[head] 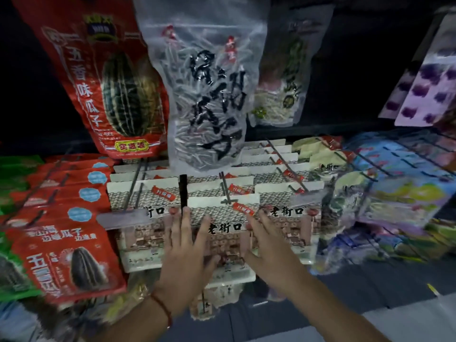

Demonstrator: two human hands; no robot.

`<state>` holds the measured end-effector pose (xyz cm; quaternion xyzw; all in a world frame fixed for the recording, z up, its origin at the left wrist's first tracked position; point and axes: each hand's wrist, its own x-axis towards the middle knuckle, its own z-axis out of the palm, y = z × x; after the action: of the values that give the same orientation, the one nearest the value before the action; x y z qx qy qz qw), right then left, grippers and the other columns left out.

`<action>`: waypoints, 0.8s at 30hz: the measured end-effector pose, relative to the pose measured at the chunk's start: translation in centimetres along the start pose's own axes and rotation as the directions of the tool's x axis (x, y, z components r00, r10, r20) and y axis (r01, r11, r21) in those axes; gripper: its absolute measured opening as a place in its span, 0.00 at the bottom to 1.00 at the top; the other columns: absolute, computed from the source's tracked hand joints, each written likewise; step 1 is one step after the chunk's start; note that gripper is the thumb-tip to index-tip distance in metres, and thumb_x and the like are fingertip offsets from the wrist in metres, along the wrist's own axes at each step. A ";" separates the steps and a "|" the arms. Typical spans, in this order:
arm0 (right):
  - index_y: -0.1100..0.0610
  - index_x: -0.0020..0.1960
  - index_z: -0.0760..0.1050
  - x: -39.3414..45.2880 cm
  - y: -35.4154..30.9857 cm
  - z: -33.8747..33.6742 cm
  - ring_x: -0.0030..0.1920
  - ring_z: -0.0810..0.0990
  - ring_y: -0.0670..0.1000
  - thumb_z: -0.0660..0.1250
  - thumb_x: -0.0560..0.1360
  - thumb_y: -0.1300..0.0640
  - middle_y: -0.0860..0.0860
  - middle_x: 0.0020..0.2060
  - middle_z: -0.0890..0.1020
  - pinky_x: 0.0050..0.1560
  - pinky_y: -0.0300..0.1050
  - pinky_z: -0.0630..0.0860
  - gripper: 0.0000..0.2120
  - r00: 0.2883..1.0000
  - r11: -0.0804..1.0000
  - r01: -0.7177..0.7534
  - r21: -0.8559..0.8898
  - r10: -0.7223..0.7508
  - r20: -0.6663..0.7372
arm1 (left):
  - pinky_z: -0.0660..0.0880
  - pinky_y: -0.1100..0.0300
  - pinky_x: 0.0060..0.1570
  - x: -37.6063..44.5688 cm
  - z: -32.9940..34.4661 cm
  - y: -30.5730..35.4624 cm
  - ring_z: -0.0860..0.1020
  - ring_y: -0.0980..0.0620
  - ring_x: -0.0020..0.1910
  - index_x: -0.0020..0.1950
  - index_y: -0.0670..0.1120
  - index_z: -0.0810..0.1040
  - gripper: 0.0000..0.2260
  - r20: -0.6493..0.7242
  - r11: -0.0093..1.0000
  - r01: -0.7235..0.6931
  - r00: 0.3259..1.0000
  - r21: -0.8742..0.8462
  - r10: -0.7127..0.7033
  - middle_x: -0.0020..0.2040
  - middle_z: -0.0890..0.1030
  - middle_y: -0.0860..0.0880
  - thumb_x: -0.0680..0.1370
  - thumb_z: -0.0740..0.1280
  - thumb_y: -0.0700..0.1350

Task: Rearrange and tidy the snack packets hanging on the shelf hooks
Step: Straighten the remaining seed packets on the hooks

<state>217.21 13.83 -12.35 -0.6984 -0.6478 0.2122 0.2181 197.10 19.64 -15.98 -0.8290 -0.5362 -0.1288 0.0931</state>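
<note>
Left hand [183,253]: open, fingers straight and spread, flat against the front white packet [223,233] – a red cord bracelet [164,309] circles the wrist.
Right hand [269,245]: open too, fingers straight, pressing the same packet's right side.
White packets: 3 rows hanging on black hooks [183,193], mid-shelf, front one under both palms.
Red packets [66,253]: hanging just left.
Clear seed bag [204,95]: hanging above – a big red bag [103,77] beside it.

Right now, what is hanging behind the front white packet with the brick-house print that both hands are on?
Behind the front white brick-house packet, more identical packets line up along the black hook. Only their top edges show. The left hand and right hand cover its lower print.
</note>
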 end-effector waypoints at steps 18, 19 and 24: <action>0.48 0.71 0.60 2.7 3.2 2.6 0.65 0.73 0.45 0.72 0.73 0.58 0.46 0.69 0.69 0.58 0.31 0.71 0.32 0.979 0.903 0.009 0.429 0.080 -0.187 | 0.67 0.70 0.58 0.6 0.5 1.1 0.54 0.63 0.70 0.78 0.63 0.37 0.52 0.212 0.642 0.390 0.917 -0.660 -0.339 0.78 0.34 0.61 0.71 0.76 0.52; 0.49 0.68 0.62 2.6 2.9 2.9 0.59 0.77 0.43 0.72 0.74 0.59 0.46 0.63 0.73 0.51 0.28 0.73 0.28 0.976 0.853 -0.028 0.521 0.135 -0.169 | 0.64 0.72 0.58 0.3 0.6 1.0 0.57 0.65 0.67 0.79 0.59 0.43 0.49 0.257 0.550 0.422 0.899 -0.720 -0.353 0.77 0.41 0.63 0.72 0.76 0.49; 0.55 0.55 0.67 2.6 0.9 4.9 0.40 0.78 0.41 0.71 0.75 0.60 0.46 0.45 0.74 0.35 0.29 0.71 0.15 0.963 0.790 -0.079 0.609 0.218 -0.158 | 0.63 0.67 0.65 -0.5 2.1 1.2 0.66 0.70 0.64 0.71 0.62 0.60 0.30 0.290 0.413 0.394 0.911 -0.821 -0.294 0.65 0.66 0.67 0.76 0.72 0.48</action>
<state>215.28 16.53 -16.85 -0.6621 -0.4625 0.3434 0.4793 198.23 19.38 -18.10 -0.6388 -0.5601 -0.3544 -0.3907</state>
